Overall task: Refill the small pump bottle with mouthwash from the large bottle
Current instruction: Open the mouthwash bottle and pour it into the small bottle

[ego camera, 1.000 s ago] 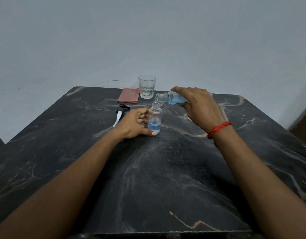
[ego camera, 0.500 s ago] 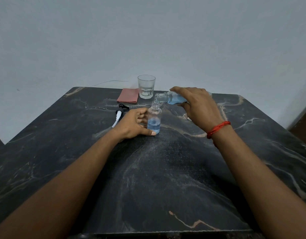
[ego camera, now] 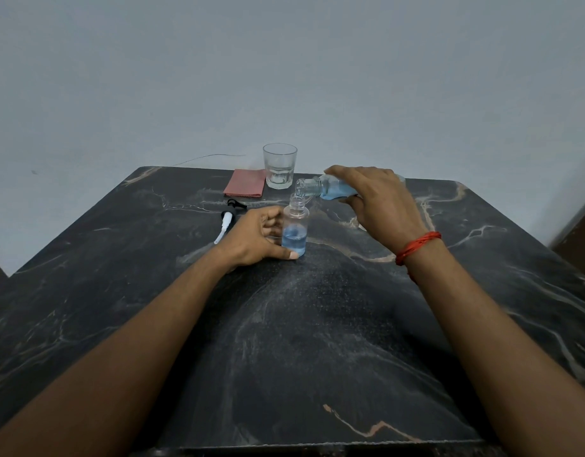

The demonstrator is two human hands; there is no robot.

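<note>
Already done: the pump head (ego camera: 230, 214) is off and lies on the dark marble table (ego camera: 317, 341), left of the hands; the small pump bottle (ego camera: 295, 230) stands upright with its neck open.
Fill level: blue mouthwash covers only the lower part of the small pump bottle, and the upper part shows clear, so the refill looks partway through.
Pour: the large bottle (ego camera: 330, 189) is tipped almost flat, its mouth just above the small neck. Whether a stream is running between them is too fine to make out.
Left to do: by this judgement, more pouring, setting the large bottle upright, then refitting the pump head.
Left hand (ego camera: 254, 240): it holds the small pump bottle at its base, thumb pressed at the front and fingers curled round the far side, steadying it on the table.
Right hand (ego camera: 380, 201): it grips the large bottle from above, fingers draped over the top and thumb beneath. It covers most of the body, so only the neck and a wedge of blue liquid show.
Bystanders: a pink cloth (ego camera: 246, 188) and a glass (ego camera: 279, 166) sit at the far edge, apart from both hands.
</note>
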